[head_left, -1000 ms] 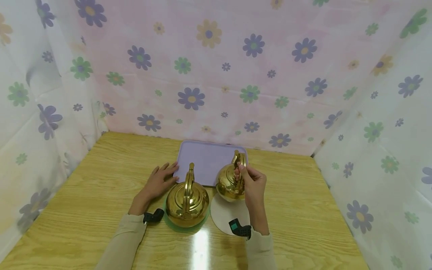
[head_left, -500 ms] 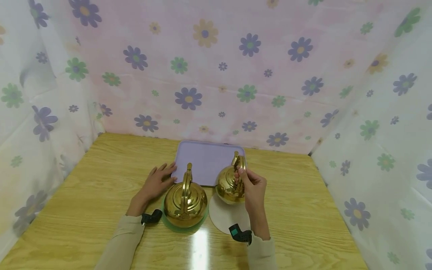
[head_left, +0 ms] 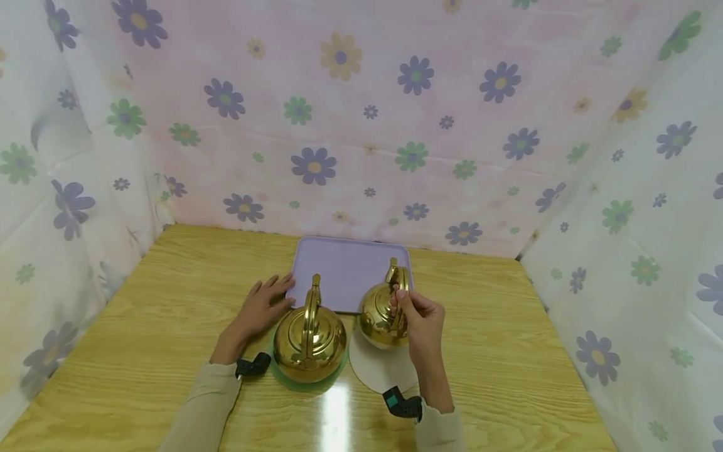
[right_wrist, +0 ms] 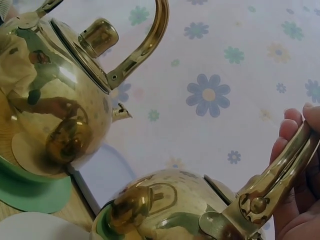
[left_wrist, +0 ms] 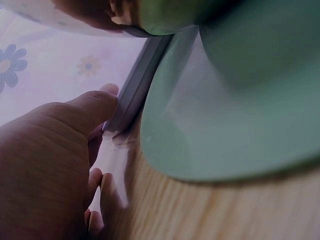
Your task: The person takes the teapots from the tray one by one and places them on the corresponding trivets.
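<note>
My right hand [head_left: 425, 323] grips the upright handle of a smaller gold kettle [head_left: 374, 317], its fingers curled round the handle in the right wrist view. This kettle overlaps the front right of a lilac tray [head_left: 339, 267] and the back of a white round mat [head_left: 375, 370]; its base is hidden, so I cannot tell how high it is held. A larger gold kettle [head_left: 333, 348] stands on a green round mat [head_left: 295, 382]. My left hand [head_left: 261, 311] lies with fingers spread at the tray's left edge, its thumb [left_wrist: 97, 105] touching the rim.
A wooden table [head_left: 497, 351] carries everything. Flowered cloth [head_left: 361, 125] hangs behind the tray and along both sides. Each wrist wears a small black camera [head_left: 253, 366]. The large kettle stands between my two hands.
My right hand has brought the smaller kettle slightly toward me, farther over the white mat. The left hand keeps its place at the tray. The head view has shifted a little.
</note>
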`<state>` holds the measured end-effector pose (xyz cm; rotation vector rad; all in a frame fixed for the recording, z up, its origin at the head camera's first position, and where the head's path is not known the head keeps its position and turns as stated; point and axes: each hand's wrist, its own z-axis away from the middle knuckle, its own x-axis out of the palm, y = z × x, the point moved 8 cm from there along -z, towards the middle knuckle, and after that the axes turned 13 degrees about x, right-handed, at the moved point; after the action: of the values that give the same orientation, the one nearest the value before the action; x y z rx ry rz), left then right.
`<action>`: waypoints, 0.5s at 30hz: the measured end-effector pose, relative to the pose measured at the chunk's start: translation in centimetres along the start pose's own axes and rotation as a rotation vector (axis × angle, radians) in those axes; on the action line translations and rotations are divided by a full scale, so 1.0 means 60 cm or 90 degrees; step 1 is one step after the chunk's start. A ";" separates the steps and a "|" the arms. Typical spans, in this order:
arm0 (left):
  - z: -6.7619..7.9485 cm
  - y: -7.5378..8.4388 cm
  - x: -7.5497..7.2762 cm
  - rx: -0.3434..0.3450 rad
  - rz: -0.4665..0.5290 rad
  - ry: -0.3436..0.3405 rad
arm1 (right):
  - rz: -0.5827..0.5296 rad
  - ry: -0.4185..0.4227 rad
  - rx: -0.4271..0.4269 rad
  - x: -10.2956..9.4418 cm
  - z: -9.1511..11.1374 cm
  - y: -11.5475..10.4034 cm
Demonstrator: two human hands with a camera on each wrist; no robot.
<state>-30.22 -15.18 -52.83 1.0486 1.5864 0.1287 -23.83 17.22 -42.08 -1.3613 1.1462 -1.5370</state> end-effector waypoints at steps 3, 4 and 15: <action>0.001 -0.001 0.000 -0.002 0.002 0.000 | -0.004 -0.001 0.004 0.001 0.003 0.000; 0.001 0.000 0.001 -0.002 0.002 -0.001 | -0.004 -0.002 0.003 0.001 0.004 -0.001; 0.001 0.002 -0.001 -0.005 0.001 0.001 | -0.004 -0.002 0.011 -0.004 0.018 -0.002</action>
<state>-30.11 -15.19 -52.75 1.0434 1.5861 0.1364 -22.70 17.34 -42.03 -1.3567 1.1261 -1.5453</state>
